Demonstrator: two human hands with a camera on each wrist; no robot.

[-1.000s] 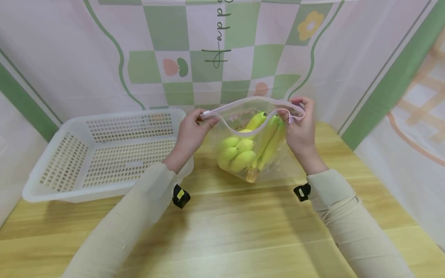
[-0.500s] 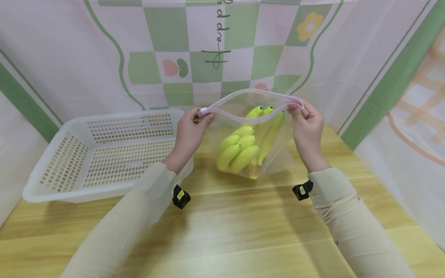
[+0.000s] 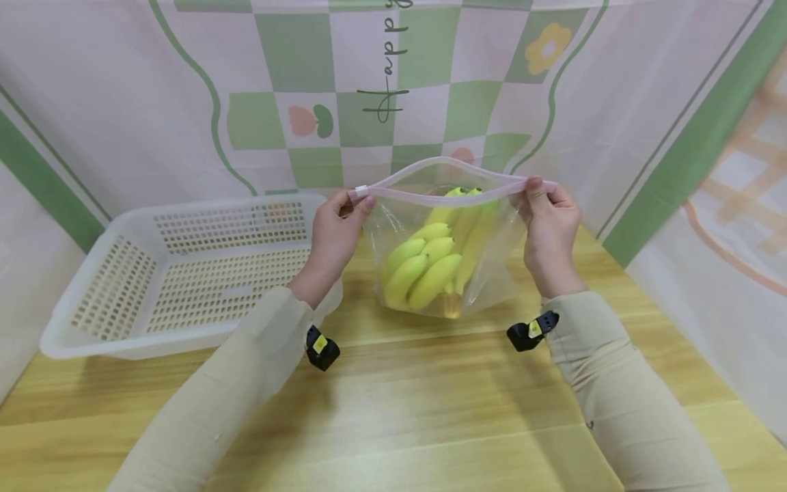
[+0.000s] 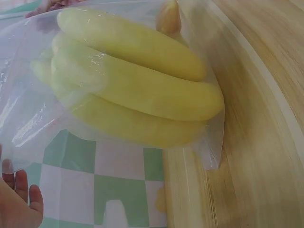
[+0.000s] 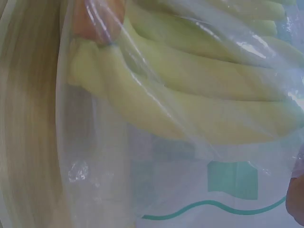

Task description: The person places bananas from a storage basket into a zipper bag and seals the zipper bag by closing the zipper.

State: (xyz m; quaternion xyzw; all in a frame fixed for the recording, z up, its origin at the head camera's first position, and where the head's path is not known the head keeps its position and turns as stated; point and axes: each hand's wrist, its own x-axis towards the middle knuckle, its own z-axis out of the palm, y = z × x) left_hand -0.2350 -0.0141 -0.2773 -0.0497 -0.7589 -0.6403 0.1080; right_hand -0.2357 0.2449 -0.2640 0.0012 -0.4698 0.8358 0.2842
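A: What is seen from the head view?

B: A clear bag is held up by its pink zip strip. The left end of the strip is pinched by the left hand. The right end is pinched by the right hand. The strip is pulled out between the two grips, and its mouth is a bit open. A bunch of bananas is hung in the bag, below and between the hands. The bottom of the bag is touched by the wooden table. A white basket is set to the outer side of the left hand.

A: And from the left wrist?

B: The bananas are seen close up through the plastic. Only some fingertips are shown at the edge.

A: And from the right wrist?

B: The bananas are shown behind crinkled plastic. The grip itself cannot be made out there.
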